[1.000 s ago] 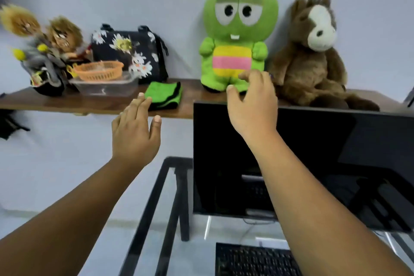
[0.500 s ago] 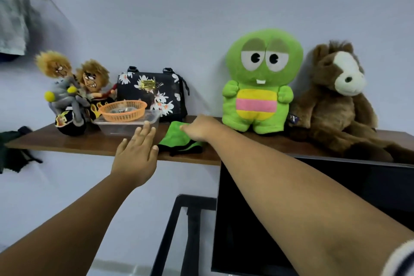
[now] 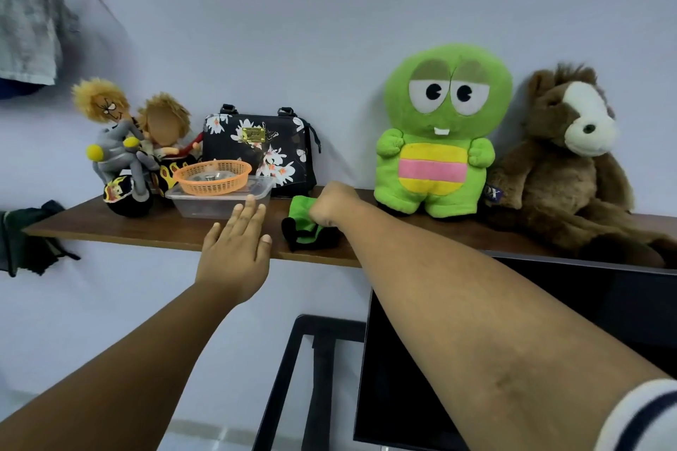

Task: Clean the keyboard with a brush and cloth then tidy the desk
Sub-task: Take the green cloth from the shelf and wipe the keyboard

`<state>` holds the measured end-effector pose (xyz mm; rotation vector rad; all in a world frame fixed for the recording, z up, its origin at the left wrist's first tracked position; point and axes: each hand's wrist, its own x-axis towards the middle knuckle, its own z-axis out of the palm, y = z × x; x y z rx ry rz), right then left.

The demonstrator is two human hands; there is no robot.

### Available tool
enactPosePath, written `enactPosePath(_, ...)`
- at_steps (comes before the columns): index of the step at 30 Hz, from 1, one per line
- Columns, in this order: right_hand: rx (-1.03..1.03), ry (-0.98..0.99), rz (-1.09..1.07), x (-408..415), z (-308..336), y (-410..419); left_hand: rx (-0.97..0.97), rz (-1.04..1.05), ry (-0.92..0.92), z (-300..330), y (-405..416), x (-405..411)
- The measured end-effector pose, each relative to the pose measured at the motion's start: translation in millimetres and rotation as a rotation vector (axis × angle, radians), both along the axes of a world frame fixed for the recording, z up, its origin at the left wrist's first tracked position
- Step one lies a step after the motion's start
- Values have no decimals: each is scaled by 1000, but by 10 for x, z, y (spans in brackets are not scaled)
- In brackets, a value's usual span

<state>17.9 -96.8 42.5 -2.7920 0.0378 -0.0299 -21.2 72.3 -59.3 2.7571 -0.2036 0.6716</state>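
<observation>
Nearest me, at five o'clock, my right forearm runs up over the dark monitor [image 3: 549, 322] toward the shelf [image 3: 110, 229]. My left hand [image 3: 234, 253] sits at about seven o'clock of the cloth, fingers straight and spread, holding nothing, its fingertips reaching the clear plastic tub [image 3: 219, 203]. Farther on, my right hand [image 3: 331, 207] has its grip bunched around the green cloth [image 3: 304, 221], which lies near the shelf's front edge with its black-trimmed end hanging toward me; the fingers themselves are hidden under the knuckles, so I judge the hold only from the crumpled fabric. To do this well, I would lift the cloth straight up before drawing it back, so the trailing edge does not drag. I would keep my elbow above the monitor's top edge. The green plush [image 3: 439, 143] stands at three o'clock of the cloth, close by, so I would pull toward six o'clock. The orange basket [image 3: 212, 178] rests atop the tub, so my left hand should stay light there.
</observation>
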Motion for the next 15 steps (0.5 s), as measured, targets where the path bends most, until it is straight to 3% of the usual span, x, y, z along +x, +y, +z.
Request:
enactPosePath(9, 333, -376, -88, -284, 309, -287, -22, -77, -117, 301, -417, -223)
enactPosePath(15, 589, -667, -25, -859, 338, -908, -79, -188, -166, 376, -966, -608)
